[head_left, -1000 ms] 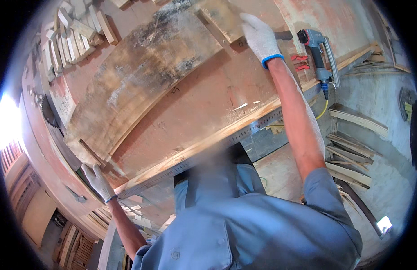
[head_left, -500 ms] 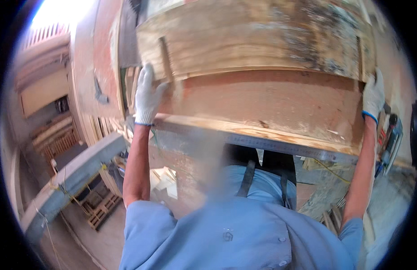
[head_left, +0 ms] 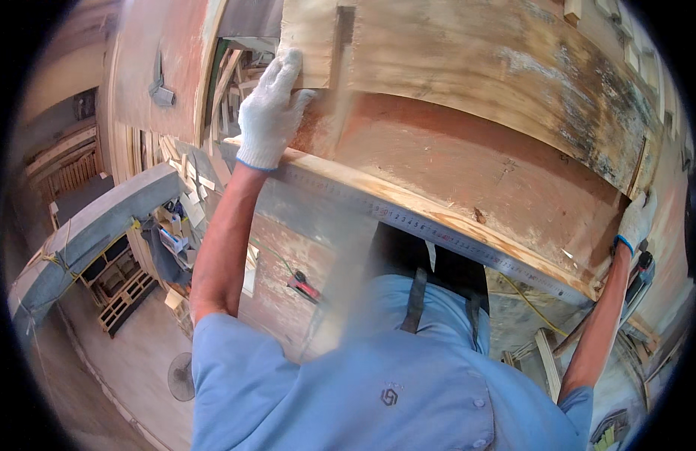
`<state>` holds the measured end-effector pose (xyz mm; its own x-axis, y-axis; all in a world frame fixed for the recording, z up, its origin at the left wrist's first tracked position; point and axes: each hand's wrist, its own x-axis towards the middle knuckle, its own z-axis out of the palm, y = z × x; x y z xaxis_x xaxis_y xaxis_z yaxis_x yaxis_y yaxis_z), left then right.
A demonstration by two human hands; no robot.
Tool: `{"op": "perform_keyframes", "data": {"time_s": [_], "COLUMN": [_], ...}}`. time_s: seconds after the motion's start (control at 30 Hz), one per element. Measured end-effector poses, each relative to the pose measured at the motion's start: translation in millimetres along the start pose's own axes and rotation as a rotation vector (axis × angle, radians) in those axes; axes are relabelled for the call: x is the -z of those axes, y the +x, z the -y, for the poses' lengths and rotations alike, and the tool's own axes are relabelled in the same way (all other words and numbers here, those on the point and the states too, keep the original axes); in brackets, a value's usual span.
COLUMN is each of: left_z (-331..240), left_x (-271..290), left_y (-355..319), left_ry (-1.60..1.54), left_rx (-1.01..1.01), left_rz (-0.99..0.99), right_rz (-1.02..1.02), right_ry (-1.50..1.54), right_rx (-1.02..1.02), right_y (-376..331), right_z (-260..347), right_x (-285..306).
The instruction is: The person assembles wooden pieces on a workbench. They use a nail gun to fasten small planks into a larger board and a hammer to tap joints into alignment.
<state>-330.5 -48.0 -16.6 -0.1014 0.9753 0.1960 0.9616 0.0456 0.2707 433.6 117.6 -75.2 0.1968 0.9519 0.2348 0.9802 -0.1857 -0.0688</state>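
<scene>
A broad plywood panel point(head_left: 468, 71), pale at the left and stained dark at the right, spans the space between my hands. My left hand point(head_left: 269, 113), in a white knit glove, grips its near left corner, fingers along the side edge and thumb at the near edge. At the near right corner, my gloved right hand point(head_left: 637, 219) holds the panel, its fingers partly hidden. Beneath it lies a reddish-brown board surface point(head_left: 468, 161), shaded along the panel's near edge. A light wood strip point(head_left: 438, 209) and a long metal ruler point(head_left: 408, 220) run along the front.
A red-and-black tool point(head_left: 303, 287) lies below the ruler, left of my body. Further left are a curved grey beam point(head_left: 100, 218), a wooden pallet point(head_left: 130, 297) and a round fan point(head_left: 181, 376). Scrap wood point(head_left: 547, 361) sits at the lower right.
My view has turned, so the panel and front strip now slope down to the right. Both hands stay at the panel's corners.
</scene>
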Motion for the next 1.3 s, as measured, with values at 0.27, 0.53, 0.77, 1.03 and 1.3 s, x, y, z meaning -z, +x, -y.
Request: {"op": "perform_keyframes", "data": {"time_s": [0.27,0.53,0.77,1.03,1.3], "left_z": [0.0,-6.4,-5.7,-7.3,-30.6], "left_x": [1.2,0.6,8.5,19.8,7.8], "left_y": [2.1,3.6,11.6,20.2,45.4], "left_ry": [0.03,0.099,0.037,-0.196,-0.162], "left_rx": [-0.074,-0.06,0.088,0.387,0.449], "left_rz": [-0.044,-0.01,0.096,0.309,0.281], "right_rz": [0.009,0.046,0.089,0.115,0.155], "right_ry": [-0.025,-0.052,-0.006,0.059,0.103], "right_rx": [0.002,-0.04,-0.074,-0.038,-0.169], "right_y": [3.3,-0.3,-19.9,-48.8,-44.5], "right_z": [-0.5,8.4,28.4,64.0,103.7], "right_x": [0.5,8.4,19.8,54.7,76.5]}}
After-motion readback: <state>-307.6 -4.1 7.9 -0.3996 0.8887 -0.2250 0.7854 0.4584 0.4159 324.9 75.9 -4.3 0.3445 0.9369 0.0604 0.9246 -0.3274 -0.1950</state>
